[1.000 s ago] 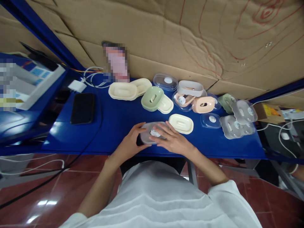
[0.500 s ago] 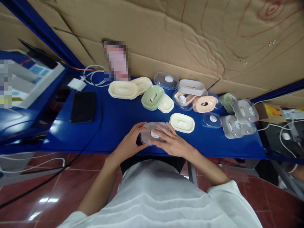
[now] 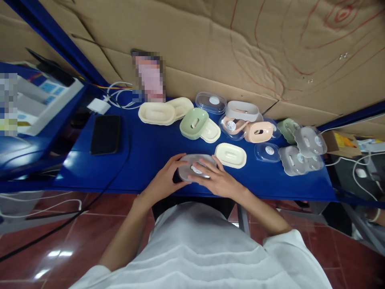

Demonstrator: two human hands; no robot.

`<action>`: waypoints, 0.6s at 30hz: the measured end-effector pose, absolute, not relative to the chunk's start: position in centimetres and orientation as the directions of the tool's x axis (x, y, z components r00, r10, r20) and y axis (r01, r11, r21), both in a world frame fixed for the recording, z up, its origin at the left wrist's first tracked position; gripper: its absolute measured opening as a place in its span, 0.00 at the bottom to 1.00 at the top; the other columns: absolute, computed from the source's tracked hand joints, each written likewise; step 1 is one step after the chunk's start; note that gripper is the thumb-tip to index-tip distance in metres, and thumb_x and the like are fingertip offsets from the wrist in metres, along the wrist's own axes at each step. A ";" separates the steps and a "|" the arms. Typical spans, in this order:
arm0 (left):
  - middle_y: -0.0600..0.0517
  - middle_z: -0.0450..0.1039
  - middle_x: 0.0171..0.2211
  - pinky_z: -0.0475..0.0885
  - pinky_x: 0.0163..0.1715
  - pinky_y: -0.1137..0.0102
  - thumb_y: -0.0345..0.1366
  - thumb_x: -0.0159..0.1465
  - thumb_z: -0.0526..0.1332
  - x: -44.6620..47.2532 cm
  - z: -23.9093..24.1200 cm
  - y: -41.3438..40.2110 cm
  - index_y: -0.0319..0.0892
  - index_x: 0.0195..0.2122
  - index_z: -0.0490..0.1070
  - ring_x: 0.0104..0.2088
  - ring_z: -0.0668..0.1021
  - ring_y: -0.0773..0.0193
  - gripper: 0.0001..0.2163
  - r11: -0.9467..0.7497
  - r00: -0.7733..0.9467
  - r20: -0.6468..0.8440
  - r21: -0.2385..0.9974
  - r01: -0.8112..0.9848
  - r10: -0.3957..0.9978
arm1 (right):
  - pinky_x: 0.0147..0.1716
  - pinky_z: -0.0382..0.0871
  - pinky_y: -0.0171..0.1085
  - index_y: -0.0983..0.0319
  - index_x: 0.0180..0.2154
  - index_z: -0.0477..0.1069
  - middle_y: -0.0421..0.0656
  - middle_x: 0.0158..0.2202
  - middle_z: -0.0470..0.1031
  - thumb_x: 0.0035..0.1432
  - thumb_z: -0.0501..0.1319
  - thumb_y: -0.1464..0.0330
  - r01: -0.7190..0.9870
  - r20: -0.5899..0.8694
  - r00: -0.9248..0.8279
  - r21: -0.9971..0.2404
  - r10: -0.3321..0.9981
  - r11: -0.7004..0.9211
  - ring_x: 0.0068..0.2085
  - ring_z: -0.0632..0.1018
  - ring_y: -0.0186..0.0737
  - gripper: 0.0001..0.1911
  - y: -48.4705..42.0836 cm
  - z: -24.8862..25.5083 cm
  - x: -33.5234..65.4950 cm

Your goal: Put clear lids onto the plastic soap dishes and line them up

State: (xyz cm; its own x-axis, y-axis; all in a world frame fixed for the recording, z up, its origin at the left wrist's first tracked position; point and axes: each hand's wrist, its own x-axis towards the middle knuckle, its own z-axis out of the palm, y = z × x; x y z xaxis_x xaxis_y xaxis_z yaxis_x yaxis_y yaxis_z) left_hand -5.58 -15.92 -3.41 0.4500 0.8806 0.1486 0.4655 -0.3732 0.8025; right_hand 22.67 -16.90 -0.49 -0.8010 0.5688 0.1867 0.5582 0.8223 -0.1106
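Both my hands are on a grey soap box with a clear lid (image 3: 192,165) near the front edge of the blue table (image 3: 141,156). My left hand (image 3: 164,182) grips its left end, fingers curled round the side. My right hand (image 3: 217,180) lies over the lid, fingers pressed down on it. A cream soap dish (image 3: 230,155) sits just right of the box.
More dishes and lids lie behind: cream ones (image 3: 156,112), a green one (image 3: 193,123), a peach one (image 3: 258,131), clear lids (image 3: 210,102), grey stacks (image 3: 300,154) at the right. A black phone (image 3: 105,134) lies at left, with cables (image 3: 117,98) and a cardboard wall (image 3: 240,48) behind.
My right fingers have slid slightly further over the lid; the box and both hands stay in the same place.
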 end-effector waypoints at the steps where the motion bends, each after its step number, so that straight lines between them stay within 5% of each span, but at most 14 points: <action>1: 0.42 0.64 0.72 0.75 0.65 0.47 0.49 0.67 0.71 -5.6 -3.5 -15.9 0.50 0.64 0.67 0.70 0.72 0.45 0.28 -0.375 0.450 0.150 0.801 0.466 0.880 | 0.77 0.46 0.66 0.47 0.72 0.64 0.45 0.75 0.64 0.76 0.58 0.70 0.561 0.181 -0.800 -0.111 0.571 0.821 0.77 0.61 0.51 0.28 -17.0 -0.4 22.5; 18: 0.42 0.62 0.74 0.69 0.70 0.44 0.49 0.67 0.71 -5.3 -3.8 -15.9 0.50 0.67 0.64 0.73 0.68 0.45 0.30 -0.364 0.448 0.142 0.810 0.460 0.883 | 0.75 0.51 0.62 0.43 0.74 0.61 0.44 0.73 0.67 0.75 0.62 0.65 0.549 0.171 -0.816 -0.075 0.553 0.833 0.76 0.64 0.51 0.31 -15.4 -1.2 23.3</action>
